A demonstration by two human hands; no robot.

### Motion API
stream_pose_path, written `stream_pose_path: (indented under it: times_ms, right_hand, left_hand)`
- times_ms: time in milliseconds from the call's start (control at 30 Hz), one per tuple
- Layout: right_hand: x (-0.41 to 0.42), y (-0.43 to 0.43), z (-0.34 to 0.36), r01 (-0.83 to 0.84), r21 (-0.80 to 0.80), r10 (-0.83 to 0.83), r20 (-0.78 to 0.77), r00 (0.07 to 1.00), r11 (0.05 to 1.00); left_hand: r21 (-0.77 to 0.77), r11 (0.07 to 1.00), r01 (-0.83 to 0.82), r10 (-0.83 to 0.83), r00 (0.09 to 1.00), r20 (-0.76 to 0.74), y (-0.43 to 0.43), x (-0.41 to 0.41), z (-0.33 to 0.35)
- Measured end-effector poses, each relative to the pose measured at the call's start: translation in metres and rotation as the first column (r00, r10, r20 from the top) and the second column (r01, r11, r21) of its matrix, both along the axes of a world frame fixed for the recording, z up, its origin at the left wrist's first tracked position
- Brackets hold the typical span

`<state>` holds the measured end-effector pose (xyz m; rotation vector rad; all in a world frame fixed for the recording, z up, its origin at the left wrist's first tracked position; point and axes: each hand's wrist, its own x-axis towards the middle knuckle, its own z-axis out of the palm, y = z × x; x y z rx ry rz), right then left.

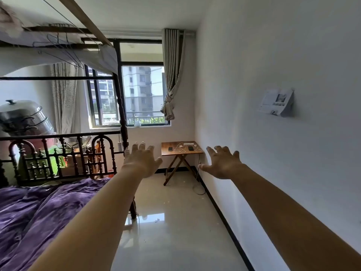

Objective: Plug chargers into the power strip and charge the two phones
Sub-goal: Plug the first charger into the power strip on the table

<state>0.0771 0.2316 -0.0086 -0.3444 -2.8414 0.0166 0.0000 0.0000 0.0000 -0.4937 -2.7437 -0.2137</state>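
A small wooden folding table (166,151) stands in the far corner under the window. On it lie a white power strip (188,143) at the back, two dark phones (170,148) (190,148), and tangled white charger cables (180,148) between them. My left hand (141,160) and my right hand (222,163) are stretched out in front of me at arm's length, fingers spread, holding nothing. Both hands are well short of the table, which is across the room.
A dark wooden bed frame (64,153) with a purple blanket (39,212) fills the left. A white wall (273,75) runs along the right. Glossy tile floor (175,222) leads between them to the table. A white cord (198,189) trails on the floor by the table's legs.
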Motion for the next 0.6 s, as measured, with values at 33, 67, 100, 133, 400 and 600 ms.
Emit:
stream_pose_path:
  times_ms: [33,67,100,133,400,600]
  right_hand:
    - [-0.011,0.005,0.0,0.002,0.007,-0.002,-0.001,1.0,1.0]
    - [-0.023,0.012,0.001,0.002,0.009,-0.002,0.001,1.0,1.0]
    - [-0.038,0.021,0.002,0.006,0.01,-0.006,0.012,1.0,1.0]
    - [-0.05,0.027,0.003,0.009,0.003,-0.009,0.023,1.0,1.0]
    - [-0.161,0.068,-0.016,-0.037,-0.024,0.038,0.071,0.997,0.999]
    - [-0.262,0.098,-0.04,-0.026,-0.037,0.029,0.085,0.996,0.999]
  left_hand:
    - [-0.001,1.0,-0.007,0.007,1.0,0.004,0.007,-0.01,-0.001]
    - [-0.001,1.0,-0.01,0.01,1.0,0.007,0.014,-0.022,-0.002]
    - [-0.01,1.0,-0.011,0.011,1.0,0.014,0.022,-0.036,-0.002]
    - [-0.01,1.0,-0.01,0.01,1.0,0.028,0.029,-0.047,0.0]
    - [-0.037,0.999,-0.012,0.015,0.998,0.061,0.083,-0.152,-0.013]
    - [-0.055,0.998,0.032,-0.026,0.995,0.099,0.12,-0.249,-0.036]
